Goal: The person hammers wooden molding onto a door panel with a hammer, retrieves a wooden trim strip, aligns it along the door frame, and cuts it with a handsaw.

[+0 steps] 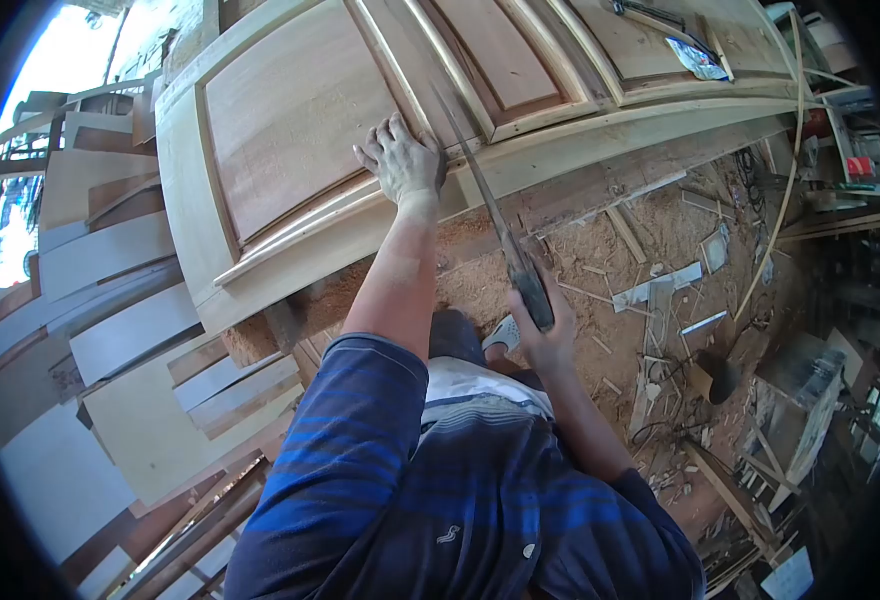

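A panelled wooden door (295, 110) lies flat across a work surface in front of me, with raised moulding strips around its panels. My left hand (402, 163) rests on the door's lower frame and moulding, fingers spread. Wrapped around a dark handle, my right hand (550, 338) grips a handsaw (495, 212). Its blade is seen nearly edge-on, slanting up and away over the door's near edge, just right of my left hand. The far end of the blade is blurred, so I cannot tell whether it touches the wood.
A blue-and-silver packet (697, 59) and a dark tool (648, 13) lie on the door's right part. Stacked boards (125, 255) fill the left side. Sawdust and offcuts (657, 283) cover the floor. A cable or thin strip (782, 205) hangs at the right.
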Motion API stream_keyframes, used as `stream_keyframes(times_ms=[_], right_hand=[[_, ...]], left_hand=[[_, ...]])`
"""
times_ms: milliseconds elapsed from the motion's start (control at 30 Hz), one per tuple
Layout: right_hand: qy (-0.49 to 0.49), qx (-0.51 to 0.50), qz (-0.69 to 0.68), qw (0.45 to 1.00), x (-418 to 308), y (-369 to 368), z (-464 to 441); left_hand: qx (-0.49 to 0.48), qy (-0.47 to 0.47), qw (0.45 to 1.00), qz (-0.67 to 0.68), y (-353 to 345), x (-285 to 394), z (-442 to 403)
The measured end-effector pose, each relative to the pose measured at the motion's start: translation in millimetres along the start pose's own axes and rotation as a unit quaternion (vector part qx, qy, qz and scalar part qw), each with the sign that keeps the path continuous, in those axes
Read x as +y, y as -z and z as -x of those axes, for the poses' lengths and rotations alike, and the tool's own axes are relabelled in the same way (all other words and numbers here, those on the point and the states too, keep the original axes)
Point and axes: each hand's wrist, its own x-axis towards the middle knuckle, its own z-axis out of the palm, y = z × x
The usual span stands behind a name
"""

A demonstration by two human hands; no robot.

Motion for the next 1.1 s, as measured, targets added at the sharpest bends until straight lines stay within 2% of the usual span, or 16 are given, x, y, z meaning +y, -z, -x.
stream_keyframes(times_ms=[167, 233, 300, 333, 433, 533, 700, 767, 833, 867, 900, 933, 1033, 1100], right_hand=[[0.036, 0.005, 0.012, 0.999, 21.5, 6.5, 22.7], [0.014, -0.006, 0.006, 1.0, 28.3, 21.0, 49.9], [-0.064, -0.023, -0.022, 0.997, 23.9, 31.6, 68.9], [-0.059, -0.012, -0.067, 0.996, 24.6, 26.0, 63.9], [-0.065, -0.02, -0.018, 0.998, 10.0, 5.2, 16.7], [-0.04, -0.004, -0.019, 0.999, -8.3, -14.6, -26.2], [0.091, 0.048, 0.055, 0.993, 19.0, 10.8, 42.2], [-0.028, 0.003, -0.052, 0.998, 26.6, 31.8, 66.8], [-0.056, -0.02, -0.059, 0.996, 29.9, 26.3, 50.7], [-0.025, -0.017, -0.008, 1.0, 30.6, 17.1, 18.0], [-0.039, -0.025, -0.016, 0.999, 16.6, 5.4, -13.6], [-0.052, -0.033, -0.027, 0.998, 3.2, -3.6, -34.6], [-0.01, -0.03, -0.033, 0.999, 1.1, -10.0, -52.5], [-0.009, -0.011, -0.025, 1.0, 17.6, 2.2, -6.6]], left_hand=[[0.0, 0.0, 1.0, 0.01, -0.2, 1.1, -1.2], [-0.003, 0.004, 1.0, 0.01, 0.3, 4.2, -2.1], [-0.019, 0.007, 1.0, 0.007, 4.1, 0.5, -1.2], [-0.031, 0.003, 0.999, 0.008, 5.7, 1.1, -2.0], [-0.053, -0.004, 0.999, 0.011, 4.4, 1.3, -2.7], [-0.048, -0.005, 0.999, 0.017, 2.7, -0.9, -4.3], [-0.035, 0.0, 0.999, 0.017, 6.4, 4.5, -2.0], [-0.034, 0.004, 0.999, 0.011, 7.9, 2.4, -1.5], [-0.038, -0.001, 0.999, 0.004, 12.3, 5.6, 1.2], [-0.016, -0.005, 1.0, 0.009, 4.0, 2.1, 0.5], [0.007, -0.012, 1.0, 0.003, -2.5, -0.5, -0.4], [-0.009, -0.005, 1.0, -0.001, 1.3, 1.8, 0.1], [-0.028, -0.004, 1.0, 0.005, 6.7, 3.6, -2.9], [-0.02, -0.005, 1.0, 0.013, 2.5, 3.4, -0.1]])
